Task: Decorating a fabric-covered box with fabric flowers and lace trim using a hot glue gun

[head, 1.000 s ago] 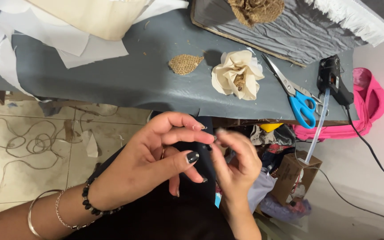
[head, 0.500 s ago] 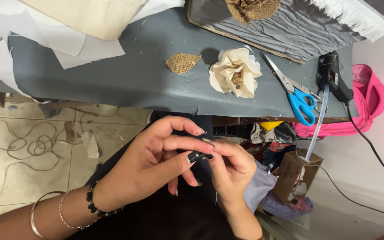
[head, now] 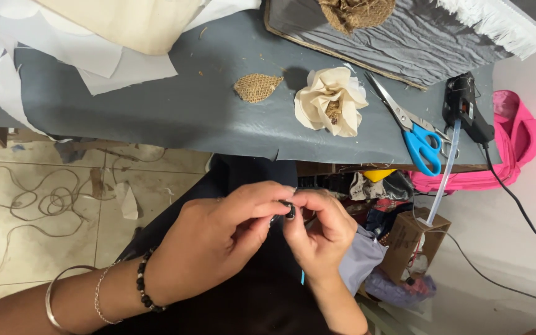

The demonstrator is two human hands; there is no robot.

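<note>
Left hand: the left hand [head: 218, 239] is in front of the person's lap, below the worktop edge. Its thumb and first finger are pinched on a tiny dark thing [head: 288, 209] at the fingertips.
Right hand: the right hand [head: 322, 231] meets the left one, fingertips touching. It pinches the same tiny dark thing from the other side.
Tiny dark thing: it sits right between the two hands. It is too small to tell what it is.
Step in hand: it looks like fine finger work on that small piece, held close over the lap.
Next move: I think it calls for slow, careful fingers and a firm pinch, so the piece does not slip and drop to the floor.
Wrist: a black bead bracelet [head: 144, 282] and thin silver bangles [head: 51, 298] are on the left arm.
Worktop: the grey worktop [head: 175, 111] carries a cream cloth flower [head: 332, 101], a small brown burlap leaf [head: 257, 87], blue-handled scissors [head: 412, 127] and a black glue gun [head: 464, 108] with a clear stick.
Further back: white cloth scraps [head: 94, 59] and a grey ribbed cloth board [head: 423, 37] lie there.
Room: a tiled floor [head: 44, 236] with loose string on it, a small cardboard box [head: 412, 239], and a pink plastic thing [head: 516, 142] by the wall.
</note>
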